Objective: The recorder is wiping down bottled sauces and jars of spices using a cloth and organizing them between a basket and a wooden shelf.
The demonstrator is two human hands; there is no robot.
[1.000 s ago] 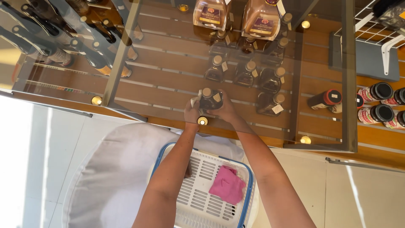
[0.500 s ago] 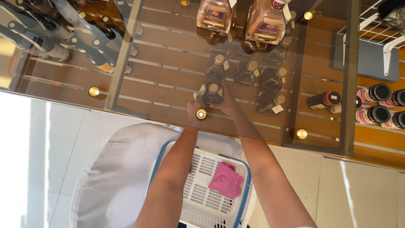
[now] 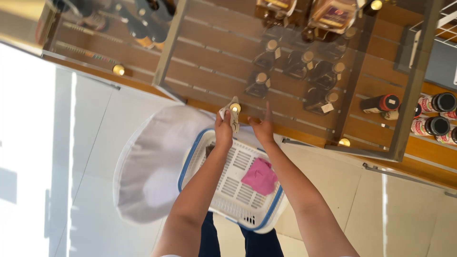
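Note:
My left hand (image 3: 223, 131) is closed on a small white cloth (image 3: 233, 113) and presses it against the front edge of a glass shelf (image 3: 209, 57). My right hand (image 3: 263, 127) lies flat next to it, one finger stretched out onto the glass and nothing in it. Just beyond the hands, several small dark bottles with cork-coloured tops (image 3: 259, 84) stand on the glass. Below my forearms hangs a white slotted basket with a blue rim (image 3: 223, 190), holding a pink cloth (image 3: 259, 176).
Larger amber bottles (image 3: 333, 14) stand at the back of the shelf, dark bottles (image 3: 143, 24) to the left, black-capped bottles (image 3: 435, 126) to the right. A pale round fabric bag (image 3: 147, 166) lies beside the basket. Small round lights (image 3: 119, 70) dot the wooden frame.
Both hands have drawn back from a small bottle further in on the shelf to the front edge of the glass. The view has shifted so the shelf sits higher.

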